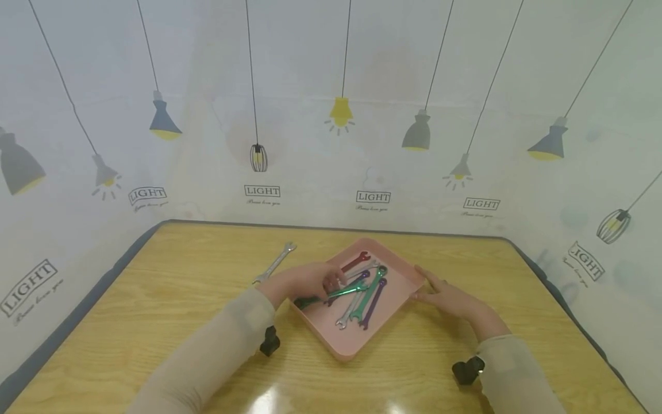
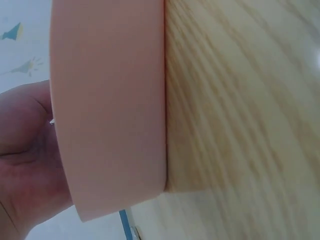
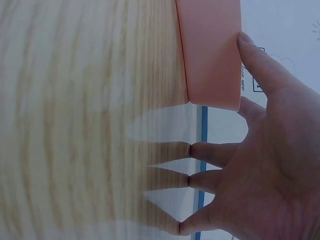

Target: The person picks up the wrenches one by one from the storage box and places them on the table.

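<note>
A pink tray sits turned cornerwise on the table and holds several wrenches. My left hand reaches over its left side with curled fingers around a shiny green wrench. Beside that lie a lighter green wrench, a purple wrench and a red wrench. In the left wrist view the tray wall covers the fingers. At the tray's right corner, the straight, spread fingers of my right hand touch it. Its thumb lies against the rim, while other fingertips meet the table.
A silver wrench lies on the wooden table, left of the tray and behind my left forearm. A pale wall covering printed with lamps stands around the table's back and sides. Black wrist cameras hang under both sleeves.
</note>
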`<state>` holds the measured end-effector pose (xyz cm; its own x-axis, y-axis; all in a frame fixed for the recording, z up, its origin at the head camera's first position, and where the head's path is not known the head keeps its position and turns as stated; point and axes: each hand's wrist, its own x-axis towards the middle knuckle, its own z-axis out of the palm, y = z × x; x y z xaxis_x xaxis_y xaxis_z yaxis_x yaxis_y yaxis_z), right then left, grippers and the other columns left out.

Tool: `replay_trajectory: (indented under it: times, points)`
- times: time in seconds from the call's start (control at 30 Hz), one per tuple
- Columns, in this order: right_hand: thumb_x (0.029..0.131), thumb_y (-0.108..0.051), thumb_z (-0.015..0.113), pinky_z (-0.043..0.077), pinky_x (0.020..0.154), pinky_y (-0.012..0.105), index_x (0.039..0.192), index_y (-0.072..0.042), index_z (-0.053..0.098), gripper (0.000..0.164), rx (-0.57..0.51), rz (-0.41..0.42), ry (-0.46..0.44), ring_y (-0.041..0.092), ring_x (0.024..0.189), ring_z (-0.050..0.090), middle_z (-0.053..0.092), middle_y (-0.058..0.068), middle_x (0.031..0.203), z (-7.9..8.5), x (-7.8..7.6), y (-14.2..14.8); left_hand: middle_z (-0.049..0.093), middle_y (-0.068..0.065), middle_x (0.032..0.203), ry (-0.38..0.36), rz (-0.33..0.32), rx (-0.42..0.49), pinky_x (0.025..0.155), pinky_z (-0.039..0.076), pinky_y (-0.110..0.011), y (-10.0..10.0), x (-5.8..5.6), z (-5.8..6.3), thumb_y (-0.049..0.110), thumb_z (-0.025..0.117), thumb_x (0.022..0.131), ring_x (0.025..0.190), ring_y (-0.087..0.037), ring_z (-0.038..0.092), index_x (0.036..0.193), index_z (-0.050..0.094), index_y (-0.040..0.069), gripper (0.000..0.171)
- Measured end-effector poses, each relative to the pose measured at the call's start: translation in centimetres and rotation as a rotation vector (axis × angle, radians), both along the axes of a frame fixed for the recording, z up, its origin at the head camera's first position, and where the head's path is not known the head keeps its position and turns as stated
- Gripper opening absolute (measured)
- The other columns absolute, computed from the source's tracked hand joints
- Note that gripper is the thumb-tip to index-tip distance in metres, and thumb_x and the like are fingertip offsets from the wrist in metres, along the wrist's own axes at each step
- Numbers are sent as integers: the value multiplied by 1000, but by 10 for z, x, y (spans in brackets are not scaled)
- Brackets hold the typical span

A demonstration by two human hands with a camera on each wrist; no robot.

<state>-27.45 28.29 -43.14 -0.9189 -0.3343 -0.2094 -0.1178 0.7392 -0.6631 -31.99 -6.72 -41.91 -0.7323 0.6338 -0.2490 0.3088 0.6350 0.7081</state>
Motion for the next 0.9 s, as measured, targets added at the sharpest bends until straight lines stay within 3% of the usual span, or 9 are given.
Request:
replay_trajectory:
  times: [0.1, 0.4, 0.63, 0.9]
  points:
    - [97, -47, 54, 7, 105, 73, 157, -13, 8, 82, -9, 2, 3, 55, 139, 7, 11, 30, 156, 0, 0, -1, 63, 3, 111, 49, -25, -50, 89, 51, -29, -1, 1, 0, -6, 72, 80, 106, -15, 58, 122, 64, 21, 51]
    - [97, -47, 54, 6, 103, 74, 157, -15, 9, 82, 11, 1, -5, 56, 139, 4, 10, 30, 156, 4, 3, -3, 63, 3, 116, 68, -39, -92, 88, 51, -28, 1, 2, -1, -9, 73, 77, 110, -16, 57, 123, 63, 24, 57]
    - [97, -48, 53, 6, 103, 74, 157, -16, 9, 81, 10, -1, 1, 56, 138, 5, 10, 30, 156, 3, 2, -4, 63, 7, 107, 144, -87, -138, 88, 49, -25, 2, 0, -6, -10, 74, 74, 101, -11, 58, 122, 65, 25, 60]
    - [97, -46, 53, 9, 104, 73, 157, -15, 9, 81, 0, -3, 5, 56, 139, 8, 11, 30, 156, 0, 1, -2, 63, 8, 105, 120, -89, -107, 84, 50, -23, 0, -2, -11, -9, 73, 76, 98, -10, 59, 122, 65, 24, 57]
